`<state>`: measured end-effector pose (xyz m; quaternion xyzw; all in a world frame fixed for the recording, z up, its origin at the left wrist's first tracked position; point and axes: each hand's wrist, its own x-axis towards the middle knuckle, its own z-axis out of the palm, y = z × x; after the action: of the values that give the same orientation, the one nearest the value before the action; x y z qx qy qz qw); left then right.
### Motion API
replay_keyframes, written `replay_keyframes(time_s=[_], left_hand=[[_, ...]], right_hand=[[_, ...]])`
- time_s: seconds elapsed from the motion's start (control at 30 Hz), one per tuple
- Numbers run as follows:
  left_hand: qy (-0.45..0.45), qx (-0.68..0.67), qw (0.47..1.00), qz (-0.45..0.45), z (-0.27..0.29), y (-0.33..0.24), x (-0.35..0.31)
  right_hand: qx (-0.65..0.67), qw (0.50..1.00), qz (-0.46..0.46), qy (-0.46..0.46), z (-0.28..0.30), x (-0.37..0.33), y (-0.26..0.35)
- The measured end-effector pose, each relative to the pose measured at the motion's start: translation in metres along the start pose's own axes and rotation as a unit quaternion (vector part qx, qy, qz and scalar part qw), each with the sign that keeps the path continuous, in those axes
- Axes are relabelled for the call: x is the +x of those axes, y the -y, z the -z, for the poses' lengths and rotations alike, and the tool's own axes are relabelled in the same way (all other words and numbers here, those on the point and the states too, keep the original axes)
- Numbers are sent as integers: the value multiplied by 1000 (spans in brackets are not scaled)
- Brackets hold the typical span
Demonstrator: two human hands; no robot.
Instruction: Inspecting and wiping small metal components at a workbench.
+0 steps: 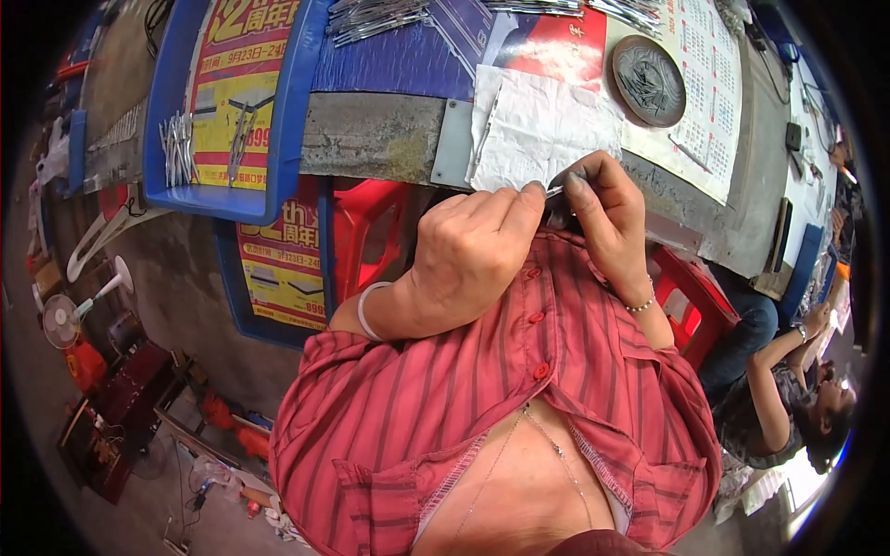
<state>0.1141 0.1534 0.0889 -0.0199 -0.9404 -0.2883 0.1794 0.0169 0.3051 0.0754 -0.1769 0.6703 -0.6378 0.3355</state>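
Observation:
Just off the table's near edge, my two hands meet in front of my chest. My left hand (477, 248) is closed, thumb and fingers pinching a thin, shiny metal strip (554, 192). Curled in a pinch, my right hand (607, 211) grips the strip's other end. Fingers cover most of it, so its exact kind is hidden. Beyond them a creased white sheet (547, 120) lies on the table, a slim metal strip along its left side. A round brown dish (649, 56) of small dark pieces stands to the far right.
At the left, a blue tray (286, 120) holds bundles of slim metal pieces (178, 150); another blue tray (278, 335) sits lower. More metal bundles (375, 18) lie at the back. Red stools (369, 218) stand beneath the table. Another person (779, 398) works at the right.

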Motion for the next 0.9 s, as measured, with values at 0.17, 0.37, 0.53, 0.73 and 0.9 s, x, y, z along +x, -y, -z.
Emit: replay_keyframes(time_s=[0.17,0.37,0.53,0.73,0.9], left_hand=[[14,-6,1000,9,2,-3,-1],[4,-4,1000,7,2,-5,-1],[-1,2,1000,13,3,-6,-2],[-7,34,999,-1,2,-4,-7],[-4,32,999,-3,3,-2,-8]], right_hand=[[-25,999,-10,23,3,-2,-5],[80,997,-12,-4,-8,-6,-4],[100,995,-2,-20,-11,-7,-7],[119,993,-15,-5,-15,-6,-4],[108,994,-12,15,-14,-5,-3]])
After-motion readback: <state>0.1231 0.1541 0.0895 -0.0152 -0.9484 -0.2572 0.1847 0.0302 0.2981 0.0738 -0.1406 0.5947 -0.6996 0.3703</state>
